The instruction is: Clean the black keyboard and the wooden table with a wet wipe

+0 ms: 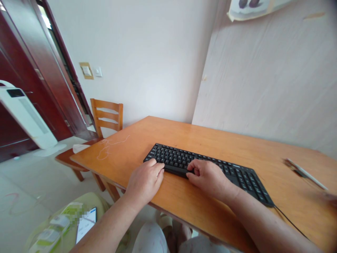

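A black keyboard [179, 158] lies at a slant on the wooden table [163, 131], its cable running off toward the lower right. My left hand [147, 177] rests at the keyboard's near left corner, fingers curled together against its front edge. Over the middle of the front edge is my right hand [206, 174], with thumb and curled fingers around the rim near the space bar. Both hands touch the keyboard, which stays flat on the tabletop.
A wooden chair [108, 116] stands beyond the table's left end. At lower left, a green stool [98, 203] holds a phone [86, 225] and packets. A thin pale stick [306, 174] lies at the right, near a blurred hand. A white appliance [28, 119] stands far left.
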Available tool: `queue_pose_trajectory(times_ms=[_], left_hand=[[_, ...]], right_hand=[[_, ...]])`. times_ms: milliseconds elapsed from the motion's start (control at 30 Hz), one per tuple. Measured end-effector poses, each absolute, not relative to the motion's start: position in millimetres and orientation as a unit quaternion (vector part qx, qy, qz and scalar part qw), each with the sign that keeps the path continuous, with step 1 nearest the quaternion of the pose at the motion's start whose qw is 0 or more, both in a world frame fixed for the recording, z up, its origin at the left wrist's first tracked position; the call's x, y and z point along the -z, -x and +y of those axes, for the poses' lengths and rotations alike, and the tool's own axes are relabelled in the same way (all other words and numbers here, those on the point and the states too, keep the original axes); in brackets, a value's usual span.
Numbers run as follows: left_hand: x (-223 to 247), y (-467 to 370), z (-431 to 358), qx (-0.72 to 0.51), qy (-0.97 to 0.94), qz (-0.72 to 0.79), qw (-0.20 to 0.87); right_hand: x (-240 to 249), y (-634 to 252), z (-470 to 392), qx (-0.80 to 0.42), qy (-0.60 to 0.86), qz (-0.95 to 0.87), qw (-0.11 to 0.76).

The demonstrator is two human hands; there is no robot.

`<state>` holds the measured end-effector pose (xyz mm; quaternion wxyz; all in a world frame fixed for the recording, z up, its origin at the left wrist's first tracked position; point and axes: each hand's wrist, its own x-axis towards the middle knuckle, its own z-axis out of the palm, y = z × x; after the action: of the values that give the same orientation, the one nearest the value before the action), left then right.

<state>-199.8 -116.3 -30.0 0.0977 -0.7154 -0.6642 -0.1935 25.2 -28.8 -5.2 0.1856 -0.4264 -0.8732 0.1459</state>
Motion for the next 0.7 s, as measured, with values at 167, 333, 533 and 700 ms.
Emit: queue_pose_trajectory(times_ms=[167, 333, 533, 700], left_hand=[[30.4, 199.4, -115.5, 0.196, 0.718, -0.660, 0.098], [30.2, 199.2, -115.2, 0.189, 0.717, -0.663, 0.105], [28.5, 199.8, -115.9, 0.188, 0.720, -0.661, 0.101], [29.2, 198.7, -116.2, 0.189, 0.721, -0.660, 0.098]], right_hand=[[5.1, -25.4, -28.6, -0.135, 0.424, -0.876, 0.183], [0.3, -28.0, -28.1, -0.120, 0.416, -0.886, 0.166], [0.0, -31.9, -28.1, -0.112, 0.396, -0.896, 0.169], [5.8, -30.4, -25.3, -0.131, 0.394, -0.891, 0.183]])
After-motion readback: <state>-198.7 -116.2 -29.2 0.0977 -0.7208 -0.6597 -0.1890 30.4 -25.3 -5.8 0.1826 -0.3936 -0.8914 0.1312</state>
